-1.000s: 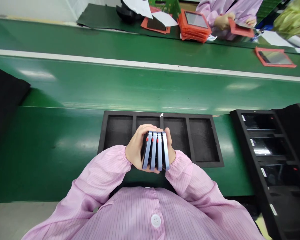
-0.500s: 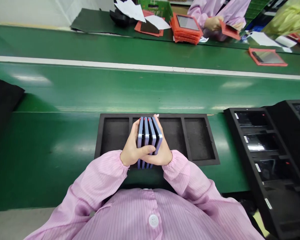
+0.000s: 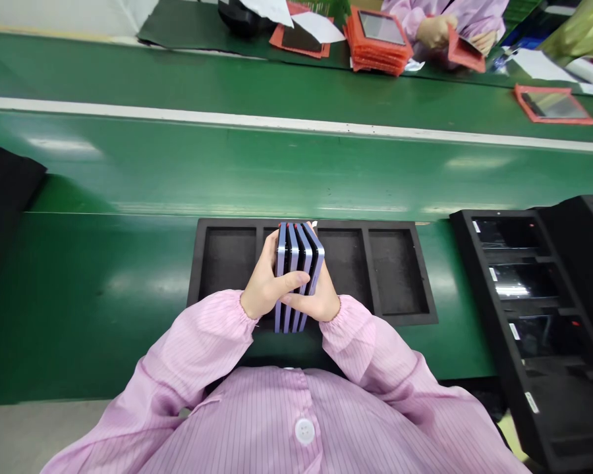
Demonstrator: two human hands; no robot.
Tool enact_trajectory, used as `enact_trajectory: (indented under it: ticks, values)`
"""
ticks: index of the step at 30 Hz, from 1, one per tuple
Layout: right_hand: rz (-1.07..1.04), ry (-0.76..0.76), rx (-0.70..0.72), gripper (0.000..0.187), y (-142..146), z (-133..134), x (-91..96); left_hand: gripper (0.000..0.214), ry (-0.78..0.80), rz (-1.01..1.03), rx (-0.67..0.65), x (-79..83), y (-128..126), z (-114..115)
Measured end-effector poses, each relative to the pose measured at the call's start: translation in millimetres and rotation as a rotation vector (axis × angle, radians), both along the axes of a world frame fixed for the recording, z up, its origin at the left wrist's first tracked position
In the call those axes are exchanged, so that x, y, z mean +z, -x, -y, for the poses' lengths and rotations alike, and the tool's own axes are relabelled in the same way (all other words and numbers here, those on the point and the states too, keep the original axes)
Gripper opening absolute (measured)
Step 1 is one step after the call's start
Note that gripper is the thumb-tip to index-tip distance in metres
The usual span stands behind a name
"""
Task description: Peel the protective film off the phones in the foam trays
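Note:
A bundle of several smartphones [image 3: 293, 251] with lavender-blue edges is held on end in front of my chest, dark gaps showing between them. My left hand [image 3: 263, 289] wraps round the bundle's left side, its thumb lying across the front edges. From the right, my right hand [image 3: 322, 300] closes on the same bundle, its thumb just below the left one. Most of my fingers are hidden behind the phones. Beneath and beyond my hands lies a black tray [image 3: 400, 270] with several compartments; the bundle and hands cover part of it.
At right, a black tray [image 3: 504, 329] holds dark-screened phones, with another black tray [image 3: 580, 243] beside it. Across the green bench [image 3: 128, 263], a co-worker's hands [image 3: 437, 33] hold a red sleeve, near a stack of red sleeves [image 3: 378, 49]. A black object [image 3: 4, 191] stands at left.
The view has shifted slightly, so the far bench sits higher in the picture. Both hands keep hold of the phones; their thumbs have moved a little on the edges.

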State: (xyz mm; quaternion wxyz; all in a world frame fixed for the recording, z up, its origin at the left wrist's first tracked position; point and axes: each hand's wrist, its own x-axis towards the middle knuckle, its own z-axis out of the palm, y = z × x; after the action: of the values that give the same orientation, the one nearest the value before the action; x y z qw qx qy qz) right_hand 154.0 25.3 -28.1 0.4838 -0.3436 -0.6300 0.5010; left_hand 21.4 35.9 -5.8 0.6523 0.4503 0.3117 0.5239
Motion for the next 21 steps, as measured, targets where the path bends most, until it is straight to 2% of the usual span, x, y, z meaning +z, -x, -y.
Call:
enact_trajectory:
  ticks: [7, 14, 21]
  values:
    - [-0.045, -0.027, 0.03, 0.118, -0.7, 3.1, -3.1, 0.08, -0.071, -0.013, -0.01, -3.5, 0.2, 3.2]
    - [0.004, -0.03, 0.004, 0.106, -0.9, 2.5, -3.8, 0.078, -0.052, -0.029, 0.002, -2.2, -0.6, 3.9]
    - [0.014, -0.093, -0.012, 0.12, -1.1, 5.3, -5.5, 0.081, -0.105, -0.054, 0.048, -2.8, -1.0, 8.5]
